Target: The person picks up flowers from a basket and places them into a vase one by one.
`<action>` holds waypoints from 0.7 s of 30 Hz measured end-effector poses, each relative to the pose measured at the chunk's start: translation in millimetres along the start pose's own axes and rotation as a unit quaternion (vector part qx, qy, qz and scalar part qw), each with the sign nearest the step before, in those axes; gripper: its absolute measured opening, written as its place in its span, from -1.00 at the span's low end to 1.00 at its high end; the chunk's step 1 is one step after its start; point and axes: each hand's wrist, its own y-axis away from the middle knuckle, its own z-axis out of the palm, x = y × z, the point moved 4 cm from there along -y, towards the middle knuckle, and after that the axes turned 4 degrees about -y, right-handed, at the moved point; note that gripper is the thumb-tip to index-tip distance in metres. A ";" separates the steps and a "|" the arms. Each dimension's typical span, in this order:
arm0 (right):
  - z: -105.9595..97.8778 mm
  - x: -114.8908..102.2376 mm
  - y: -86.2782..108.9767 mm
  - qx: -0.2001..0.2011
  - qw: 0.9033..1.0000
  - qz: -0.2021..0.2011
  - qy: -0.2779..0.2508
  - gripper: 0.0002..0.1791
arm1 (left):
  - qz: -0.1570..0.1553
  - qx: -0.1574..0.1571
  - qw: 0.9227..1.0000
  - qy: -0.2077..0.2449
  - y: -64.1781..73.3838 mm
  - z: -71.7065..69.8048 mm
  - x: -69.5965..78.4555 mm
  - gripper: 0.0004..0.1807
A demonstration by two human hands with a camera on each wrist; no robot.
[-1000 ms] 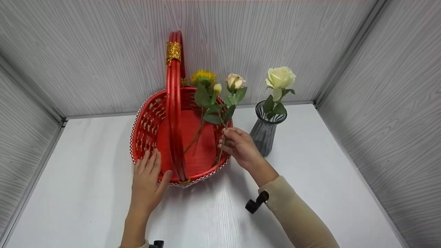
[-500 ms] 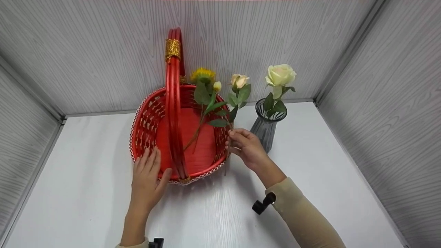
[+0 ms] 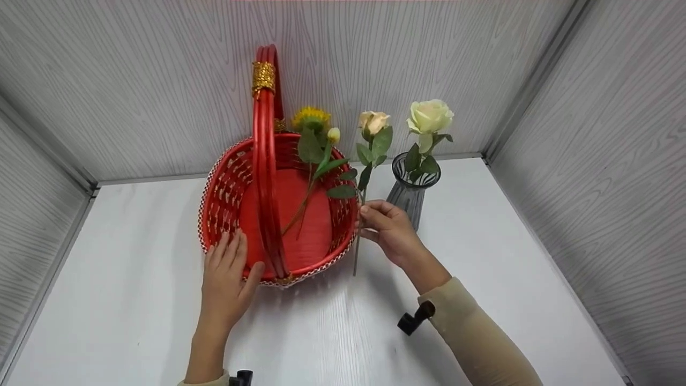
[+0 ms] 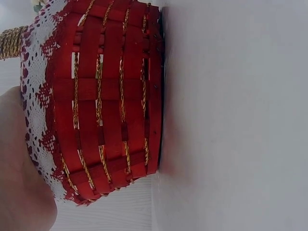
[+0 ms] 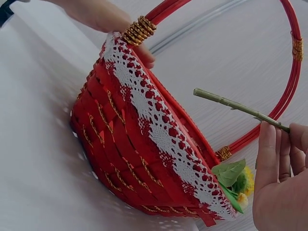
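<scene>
Between thumb and fingers, my right hand [image 3: 394,228] pinches the stem of a pale peach rose [image 3: 373,123] at the right rim of a red woven basket [image 3: 305,254]. In the right wrist view the cut end of its green stem [image 5: 226,102] sticks out past the fingers. My left hand [image 3: 222,284] rests on the basket's near-left rim, fingers fairly straight and reaching inside. A yellow flower [image 3: 311,118] and a small pale yellow bud [image 3: 333,135] lean in the basket, heads at its far right edge.
A grey ribbed glass vase [image 3: 408,201] holding a cream rose [image 3: 430,116] stands right of the basket, partly behind my right hand. The tall basket handle [image 3: 263,161] arches over the basket. Grey wood-grain panels [image 3: 161,96] enclose the white table [image 3: 134,300].
My right hand has drawn the peach rose rightward, bringing its stem from inside the basket to outside the right rim. The left hand stays on the rim.
</scene>
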 end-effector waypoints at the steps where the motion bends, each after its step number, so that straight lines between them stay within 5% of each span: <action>1: 0.3 -1.2 0.7 -0.001 1.000 -0.002 0.002 -0.96 | 0.000 0.000 1.000 0.000 -0.1 -0.1 0.2 -0.28; 21: -9.8 -16.2 22.4 -0.007 1.000 -0.019 0.001 -0.91 | -0.002 0.000 1.000 -0.003 -0.7 -1.1 2.2 -0.27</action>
